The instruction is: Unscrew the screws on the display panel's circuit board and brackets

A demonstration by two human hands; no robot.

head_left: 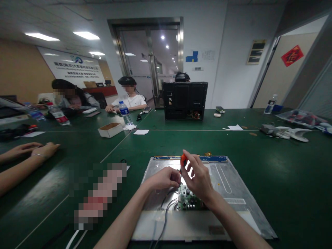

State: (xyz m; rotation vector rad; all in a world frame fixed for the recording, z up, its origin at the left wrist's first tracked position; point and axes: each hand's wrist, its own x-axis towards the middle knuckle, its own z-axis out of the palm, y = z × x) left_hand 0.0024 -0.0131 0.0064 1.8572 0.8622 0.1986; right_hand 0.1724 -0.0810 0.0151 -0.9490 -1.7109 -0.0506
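Observation:
A silver metal panel [233, 193] lies flat on the green table in front of me, back side up. A small green circuit board [187, 200] sits on it, with grey cables [166, 211] running toward me. My right hand [198, 178] is closed round an orange-handled screwdriver [183, 159], held upright with its tip down at the board's top edge. My left hand [163, 179] rests on the panel just left of the screwdriver, fingers curled in near the tip; what they pinch, if anything, is too small to make out.
A black computer case [184, 100] stands at the far middle of the table. A cardboard box [110, 129], a water bottle [125, 112] and papers lie left of it. Two people sit at the far left. Another person's hands [33, 150] rest on the table's left side.

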